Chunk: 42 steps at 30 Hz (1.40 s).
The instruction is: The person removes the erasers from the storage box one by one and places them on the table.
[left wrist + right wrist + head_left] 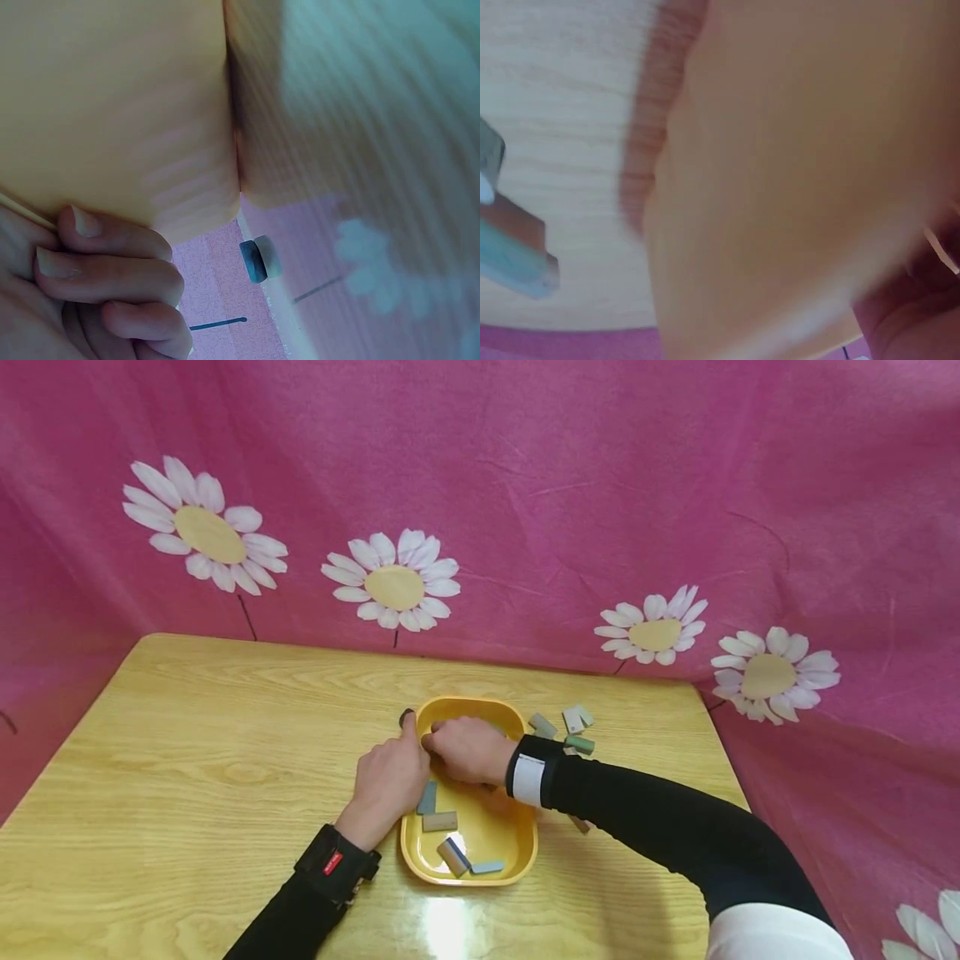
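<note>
A yellow tray [472, 878] stands on the wooden table. My left hand [393, 772] grips its left rim, and in the left wrist view the curled fingers [112, 270] lie against the outer wall. My right hand [471, 749] reaches inside the far part of the tray, its fingertips hidden; I cannot tell whether they hold anything. Near the front of the tray lie a grey-blue block [427, 798], a tan block [439, 822], a tan block with a blue side [452, 857] and a light blue block [487, 867]. A dark small block [253, 262] sits outside, beyond the left hand.
Right of the tray, several loose blocks lie on the table [225, 777], among them a green one [579, 744], a grey one [542, 725] and a pale one [573, 719]. The right forearm passes over that side. A pink flowered cloth [510, 527] hangs behind the table.
</note>
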Each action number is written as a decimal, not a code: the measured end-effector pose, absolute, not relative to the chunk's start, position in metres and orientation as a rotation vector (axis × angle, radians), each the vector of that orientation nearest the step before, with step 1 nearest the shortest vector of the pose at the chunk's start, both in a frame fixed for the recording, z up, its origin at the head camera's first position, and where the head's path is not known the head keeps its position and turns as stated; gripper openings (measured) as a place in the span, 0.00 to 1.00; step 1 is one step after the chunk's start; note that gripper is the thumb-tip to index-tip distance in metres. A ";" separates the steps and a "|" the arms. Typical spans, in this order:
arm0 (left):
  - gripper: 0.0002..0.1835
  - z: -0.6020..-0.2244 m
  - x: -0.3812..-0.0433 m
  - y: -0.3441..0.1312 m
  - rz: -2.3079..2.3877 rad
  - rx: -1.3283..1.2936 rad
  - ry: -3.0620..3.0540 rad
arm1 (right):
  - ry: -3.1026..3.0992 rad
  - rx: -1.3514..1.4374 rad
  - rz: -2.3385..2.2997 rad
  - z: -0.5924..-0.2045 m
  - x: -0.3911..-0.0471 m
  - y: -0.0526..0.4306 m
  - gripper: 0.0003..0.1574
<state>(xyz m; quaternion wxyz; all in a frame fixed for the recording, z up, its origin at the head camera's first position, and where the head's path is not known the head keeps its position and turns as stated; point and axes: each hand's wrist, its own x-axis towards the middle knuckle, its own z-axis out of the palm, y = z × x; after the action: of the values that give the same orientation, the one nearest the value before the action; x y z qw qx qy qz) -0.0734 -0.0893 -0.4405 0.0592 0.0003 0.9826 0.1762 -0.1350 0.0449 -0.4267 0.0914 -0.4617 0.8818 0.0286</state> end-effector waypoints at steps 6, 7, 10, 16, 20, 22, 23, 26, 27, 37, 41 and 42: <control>0.33 -0.441 -0.073 -0.090 0.521 -0.010 2.969 | 2.623 -1.380 -0.044 -0.418 -0.135 0.050 0.03; 0.33 -0.441 -0.073 -0.090 0.523 -0.009 2.970 | 2.632 -1.383 -0.063 -0.413 -0.134 0.052 0.04; 0.32 -0.442 -0.072 -0.090 0.533 0.003 2.985 | 2.689 -1.398 -0.119 -0.397 -0.130 0.064 0.07; 0.31 -0.443 -0.072 -0.091 0.556 0.028 3.027 | 2.796 -1.386 -0.278 -0.371 -0.112 0.108 0.09; 0.31 -0.442 -0.071 -0.091 0.550 0.032 3.025 | 2.853 -1.297 -0.366 -0.370 -0.095 0.144 0.09; 0.32 -0.441 -0.070 -0.091 0.541 0.027 3.018 | 2.881 -1.239 -0.398 -0.372 -0.088 0.160 0.09; 0.32 -0.441 -0.070 -0.091 0.539 0.024 3.016 | 2.901 -1.203 -0.405 -0.373 -0.085 0.168 0.09; 0.32 -0.440 -0.069 -0.090 0.546 0.016 3.014 | 2.954 -1.092 -0.425 -0.379 -0.080 0.187 0.10; 0.32 -0.440 -0.069 -0.090 0.549 0.015 3.014 | 2.965 -1.053 -0.431 -0.382 -0.079 0.192 0.10; 0.32 -0.442 -0.069 -0.090 0.577 0.024 3.017 | 2.942 -0.908 -0.370 -0.437 -0.076 0.213 0.09; 0.32 -0.443 -0.069 -0.090 0.584 0.030 3.021 | 2.938 -0.885 -0.352 -0.447 -0.075 0.213 0.08; 0.32 -0.443 -0.069 -0.090 0.583 0.031 3.022 | 2.935 -0.877 -0.341 -0.448 -0.074 0.213 0.07</control>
<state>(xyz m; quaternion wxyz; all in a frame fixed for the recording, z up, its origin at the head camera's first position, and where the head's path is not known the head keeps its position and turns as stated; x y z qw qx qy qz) -0.0692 -0.0897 -0.4432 0.0317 0.0100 0.9814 0.1893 -0.0744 0.2126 -0.4483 0.0296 -0.2843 0.9519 -0.1106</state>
